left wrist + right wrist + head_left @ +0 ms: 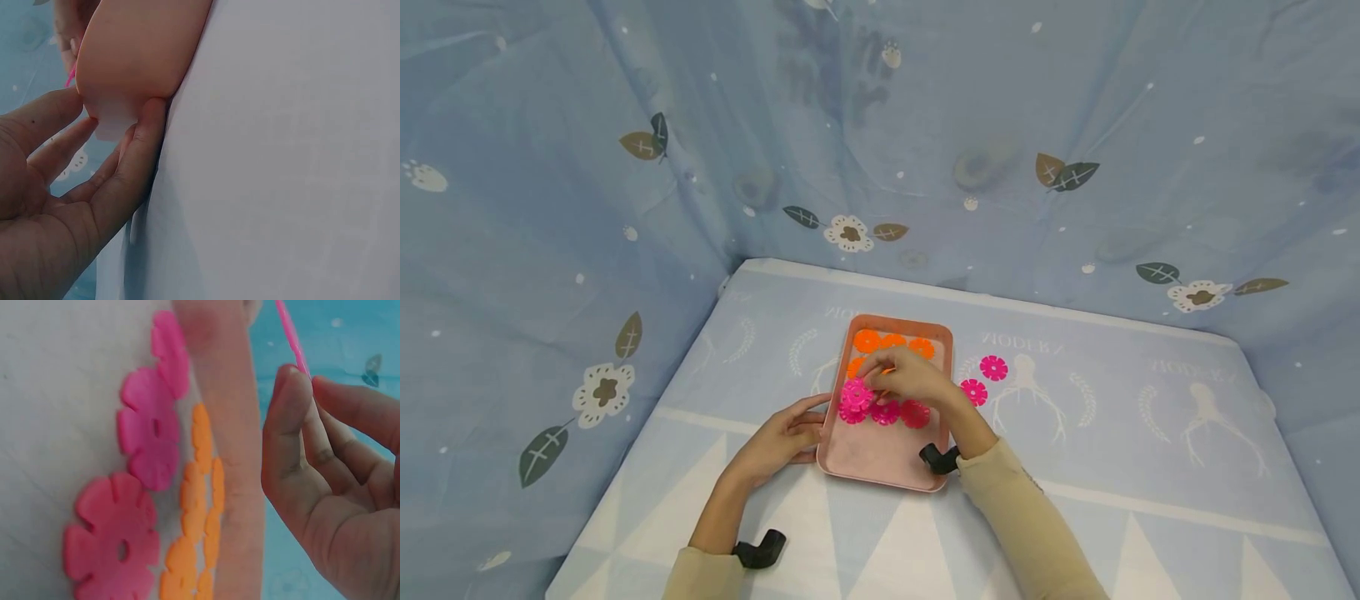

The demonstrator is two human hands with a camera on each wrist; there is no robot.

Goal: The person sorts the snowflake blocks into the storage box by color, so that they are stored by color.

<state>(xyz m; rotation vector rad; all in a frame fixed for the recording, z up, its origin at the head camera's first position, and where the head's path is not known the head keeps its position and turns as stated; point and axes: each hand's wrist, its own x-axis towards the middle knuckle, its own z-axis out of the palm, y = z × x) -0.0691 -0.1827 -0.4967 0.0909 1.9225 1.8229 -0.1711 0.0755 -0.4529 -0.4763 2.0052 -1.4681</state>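
Observation:
My right hand [912,377] is over the tray, pinching a pink flower-shaped plastic disc [857,392] between thumb and finger. In the right wrist view this disc [291,331] appears edge-on at the fingertips. Below it in the tray lie a row of discs, two pink and a redder one [914,414]. Several orange discs [867,340] fill the far end, partly hidden by the hand. My left hand [782,442] touches the left side of the pink tray [880,458]; the left wrist view shows its extended fingers against the tray's outer wall [140,47].
Two more pink discs [973,392] lie on the patterned tablecloth [1112,433] just right of the tray. Blue patterned fabric [925,150] hangs behind the table and along its sides. A black curved piece [762,550] sits at each wrist.

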